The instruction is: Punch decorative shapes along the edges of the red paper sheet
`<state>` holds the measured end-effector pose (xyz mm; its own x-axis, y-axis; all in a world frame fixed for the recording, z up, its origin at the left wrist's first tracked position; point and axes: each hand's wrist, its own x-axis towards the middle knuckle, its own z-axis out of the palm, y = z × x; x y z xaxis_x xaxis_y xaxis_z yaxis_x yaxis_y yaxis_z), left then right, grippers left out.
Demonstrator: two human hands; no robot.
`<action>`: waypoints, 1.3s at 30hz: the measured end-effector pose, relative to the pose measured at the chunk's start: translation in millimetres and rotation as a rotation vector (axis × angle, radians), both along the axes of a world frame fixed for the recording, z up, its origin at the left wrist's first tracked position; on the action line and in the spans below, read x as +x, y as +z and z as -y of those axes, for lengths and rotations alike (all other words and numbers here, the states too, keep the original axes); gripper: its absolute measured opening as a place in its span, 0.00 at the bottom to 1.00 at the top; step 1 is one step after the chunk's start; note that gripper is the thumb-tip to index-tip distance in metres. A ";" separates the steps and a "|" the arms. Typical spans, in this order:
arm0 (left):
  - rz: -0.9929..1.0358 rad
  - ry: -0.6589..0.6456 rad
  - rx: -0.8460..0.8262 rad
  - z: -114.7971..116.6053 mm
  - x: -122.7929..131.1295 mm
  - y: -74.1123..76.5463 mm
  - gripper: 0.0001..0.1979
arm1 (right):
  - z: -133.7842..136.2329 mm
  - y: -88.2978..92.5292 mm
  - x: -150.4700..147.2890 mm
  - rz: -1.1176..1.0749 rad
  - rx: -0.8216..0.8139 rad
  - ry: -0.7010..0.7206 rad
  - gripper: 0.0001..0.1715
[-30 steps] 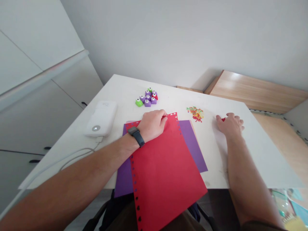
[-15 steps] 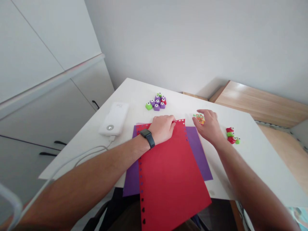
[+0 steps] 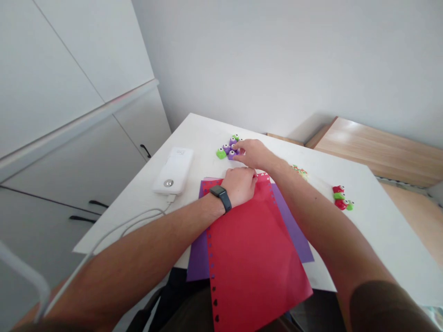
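Note:
My left hand, with a dark watch on the wrist, is closed on the top edge of a red paper sheet that has punched holes along its left and top edges. The red sheet lies over a purple sheet and hangs past the table's front edge. My right hand reaches across to a cluster of small purple, green and red paper punches at the back of the white table. Its fingertips touch the cluster; whether they grip one is hidden.
A white power bank with a cable lies left of the paper. A small pile of coloured paper bits and a few red and green punches sit on the right. White cabinets stand at the left, and a wooden surface at the back right.
My right hand left the red and green punches at the right, passed the confetti pile and reached left to the punch cluster. My left hand stayed on the red sheet.

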<state>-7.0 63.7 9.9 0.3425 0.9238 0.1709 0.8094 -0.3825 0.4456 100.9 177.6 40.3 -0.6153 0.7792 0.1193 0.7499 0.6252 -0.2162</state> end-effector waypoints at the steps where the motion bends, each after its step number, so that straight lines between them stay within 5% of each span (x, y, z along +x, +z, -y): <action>1: 0.001 -0.006 0.001 0.3 0.0 0.2 0.13 | -3.2 -2.2 -3.4 0.009 -0.011 0.011 0.17; 9: 0.013 -0.056 0.022 4.3 1.2 1.3 0.12 | 5.9 -0.4 1.0 -0.083 -0.039 -0.013 0.11; 15: 0.031 -0.048 0.036 0.8 -2.6 2.7 0.11 | 45.5 11.7 53.2 -0.601 -0.048 -0.129 0.13; 21: 0.056 -0.039 0.048 -4.1 -8.3 3.5 0.11 | 109.2 3.8 112.7 -0.920 -0.381 -0.233 0.19; 28: 0.084 -0.059 0.082 -4.6 -12.6 2.5 0.11 | 143.3 -16.3 147.9 -1.014 -0.711 -0.274 0.19; 39: 0.149 -0.026 0.141 -4.8 -19.2 6.0 0.11 | 156.2 -14.1 141.2 -0.986 -0.793 -0.313 0.21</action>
<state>-26.2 68.5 15.9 0.3273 0.8783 0.3485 0.7273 -0.4696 0.5005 242.1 21.4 26.2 -0.3139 0.9388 -0.1420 0.1544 -0.0971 -0.9832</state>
